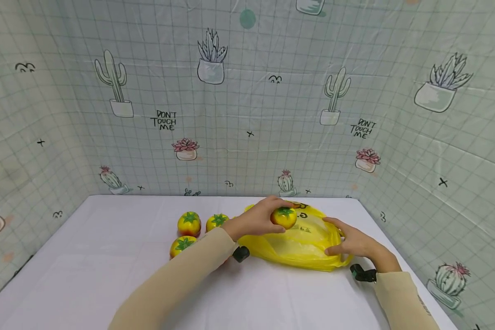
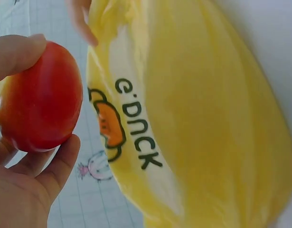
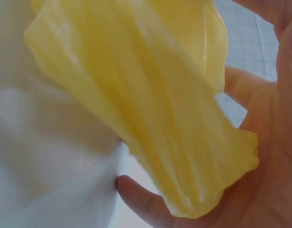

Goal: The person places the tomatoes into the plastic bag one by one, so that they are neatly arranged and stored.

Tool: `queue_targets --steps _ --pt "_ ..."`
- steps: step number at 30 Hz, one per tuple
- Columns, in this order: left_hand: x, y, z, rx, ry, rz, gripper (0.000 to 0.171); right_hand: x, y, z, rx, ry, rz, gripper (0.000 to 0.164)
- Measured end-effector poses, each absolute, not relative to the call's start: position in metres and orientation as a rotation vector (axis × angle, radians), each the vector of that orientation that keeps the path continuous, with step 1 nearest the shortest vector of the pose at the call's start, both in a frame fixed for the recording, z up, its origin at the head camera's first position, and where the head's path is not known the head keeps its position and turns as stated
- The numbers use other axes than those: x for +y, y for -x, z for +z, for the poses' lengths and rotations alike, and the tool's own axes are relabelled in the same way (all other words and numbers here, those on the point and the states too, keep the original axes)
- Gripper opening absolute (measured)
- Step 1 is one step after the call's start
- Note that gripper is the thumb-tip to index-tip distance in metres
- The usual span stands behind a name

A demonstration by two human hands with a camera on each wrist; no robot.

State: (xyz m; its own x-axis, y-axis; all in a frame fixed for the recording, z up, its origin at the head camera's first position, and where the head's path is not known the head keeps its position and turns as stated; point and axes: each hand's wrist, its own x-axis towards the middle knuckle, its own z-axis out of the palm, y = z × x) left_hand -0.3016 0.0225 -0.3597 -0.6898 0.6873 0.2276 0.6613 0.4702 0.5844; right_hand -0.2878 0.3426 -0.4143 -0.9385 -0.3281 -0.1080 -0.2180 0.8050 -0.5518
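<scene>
My left hand (image 1: 257,217) holds a tomato (image 1: 283,218), yellow and red with a green star-shaped top, between thumb and fingers above a yellow plastic bag (image 1: 288,252). In the left wrist view, the tomato's red underside (image 2: 46,99) faces the camera, beside the bag's printed lettering. The bag lies on its side, its handle end to the right. There my right hand (image 1: 354,240) touches the bag with fingers and thumb spread wide apart. The right wrist view has the gathered yellow handle (image 3: 193,166) hanging across the palm (image 3: 264,123).
Left of the bag, more tomatoes stand on the white table (image 1: 86,266): one at the back (image 1: 189,223), one beside the left wrist (image 1: 217,221), and one nearer (image 1: 183,246), partly behind the left sleeve. Patterned cloth walls (image 1: 247,151) enclose the table's back and sides.
</scene>
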Motion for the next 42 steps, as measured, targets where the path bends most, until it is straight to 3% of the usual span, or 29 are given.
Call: queue_targets --steps 25,42 --pt "0.092 0.322 -0.367 2.689 -1.292 0.844 0.058 0.345 0.286 -0.414 2.783 0.409 -0.811 0.097" --pt "0.124 0.337 -0.387 2.742 -1.105 0.672 0.055 0.346 0.287 -0.412 2.780 0.427 -0.857 0.096"
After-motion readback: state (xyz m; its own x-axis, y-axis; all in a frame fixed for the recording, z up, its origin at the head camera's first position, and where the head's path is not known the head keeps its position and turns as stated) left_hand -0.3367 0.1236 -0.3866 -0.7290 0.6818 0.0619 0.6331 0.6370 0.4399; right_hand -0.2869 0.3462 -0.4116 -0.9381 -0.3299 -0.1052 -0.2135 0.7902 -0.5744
